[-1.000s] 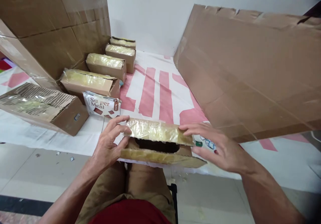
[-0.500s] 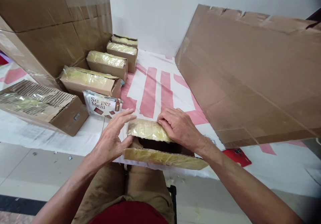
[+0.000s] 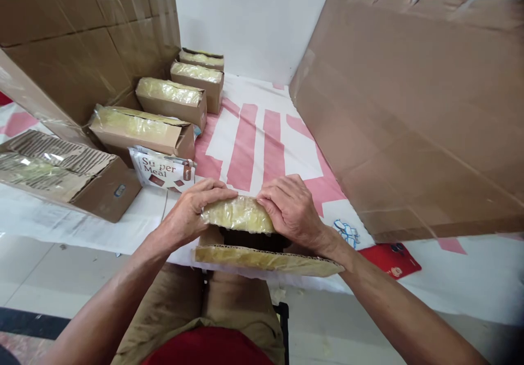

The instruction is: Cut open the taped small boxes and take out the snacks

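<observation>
A narrow cardboard box (image 3: 270,258) stands at the table's front edge, close to my lap. Its near flap leans outward, and a dark gap shows inside. The far flap (image 3: 235,214), covered in shiny yellowish tape, is between my two hands. My left hand (image 3: 194,209) grips the flap's left end, fingers over the top edge and thumb in front. My right hand (image 3: 290,207) pinches the flap toward its right end, with the fingertips partly hidden behind it. Just beyond my left hand stands a white "Super Meal" packet (image 3: 161,169).
Several taped cardboard boxes (image 3: 141,130) line the left side beside a tall cardboard wall (image 3: 82,70). A large cardboard sheet (image 3: 417,119) leans at the right. A red phone (image 3: 391,260) and a bundle of blue-and-white items (image 3: 346,233) lie near my right forearm on the cloth (image 3: 254,147).
My left hand has closed from spread fingers onto the flap's left end. My right hand keeps its hold. The view has shifted slightly, showing more of the phone.
</observation>
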Demonstrator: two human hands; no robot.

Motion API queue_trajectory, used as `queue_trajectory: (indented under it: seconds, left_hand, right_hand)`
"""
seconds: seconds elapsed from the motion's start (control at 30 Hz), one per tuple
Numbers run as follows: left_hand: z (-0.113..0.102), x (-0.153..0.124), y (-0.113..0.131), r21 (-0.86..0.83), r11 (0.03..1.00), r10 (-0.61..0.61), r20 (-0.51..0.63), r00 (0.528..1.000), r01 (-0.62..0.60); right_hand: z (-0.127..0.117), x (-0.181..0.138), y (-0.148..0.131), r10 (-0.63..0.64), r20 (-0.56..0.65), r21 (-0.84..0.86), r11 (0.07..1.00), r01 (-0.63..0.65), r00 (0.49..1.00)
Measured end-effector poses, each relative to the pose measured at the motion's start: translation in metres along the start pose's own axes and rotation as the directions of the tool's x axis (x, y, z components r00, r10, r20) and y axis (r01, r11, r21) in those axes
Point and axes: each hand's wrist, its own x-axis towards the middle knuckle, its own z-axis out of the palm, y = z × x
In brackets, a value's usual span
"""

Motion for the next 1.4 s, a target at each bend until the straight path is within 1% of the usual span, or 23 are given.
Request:
queue_trajectory:
  seconds: [0.17,0.37,0.57,0.7,0.83,0.9,0.97,1.07,1.13,1.27,1.4]
  left_hand:
    - [0.005,0.002,0.001,-0.021,1.000,0.010,-0.060,0.998,-0.012]
    - [0.008,0.002,0.002,-0.017,1.000,0.019,-0.110,0.994,-0.021]
    - [0.008,0.002,0.001,-0.036,0.999,0.008,-0.131,0.991,-0.013]
    - [0.008,0.003,-0.002,-0.038,0.999,-0.001,-0.149,0.989,-0.005]
    - [0.007,0.007,-0.001,-0.035,0.999,0.019,-0.138,0.990,-0.024]
    - [0.006,0.010,0.000,-0.047,0.998,0.028,-0.123,0.992,-0.034]
    - [0.004,0.012,0.001,-0.055,0.998,0.029,-0.086,0.996,-0.034]
    - [0.001,0.013,0.002,-0.018,1.000,0.020,0.004,1.000,-0.019]
    - [-0.002,0.012,0.002,0.021,1.000,0.011,0.051,0.999,-0.012]
    - [-0.003,0.012,-0.001,0.035,0.999,0.016,0.098,0.995,-0.019]
    - [-0.004,0.016,-0.006,-0.038,0.997,0.066,0.120,0.991,-0.062]
  right_hand:
    - [-0.001,-0.003,0.003,-0.038,-0.054,0.032,0.999,0.040,0.998]
    - [-0.005,-0.007,0.003,-0.039,-0.066,0.112,0.993,0.046,0.997]
    - [-0.009,-0.007,0.000,-0.022,-0.076,0.180,0.983,0.035,0.997]
    - [-0.011,-0.006,-0.003,0.012,-0.106,0.238,0.971,0.013,0.994]
    - [-0.012,-0.006,-0.003,0.037,-0.135,0.263,0.965,0.000,0.990]
    - [-0.013,-0.007,-0.002,0.056,-0.126,0.277,0.961,-0.019,0.990]
    - [-0.015,-0.007,-0.001,0.071,-0.082,0.303,0.952,-0.043,0.994]
    - [-0.017,-0.004,0.003,0.094,0.035,0.344,0.933,-0.100,0.995]
    - [-0.019,0.000,0.006,0.114,0.118,0.366,0.919,-0.149,0.987]
    - [-0.023,0.014,0.010,0.169,0.250,0.363,0.897,-0.254,0.953]
    - [-0.025,0.027,0.010,0.135,0.392,0.270,0.929,-0.254,0.910]
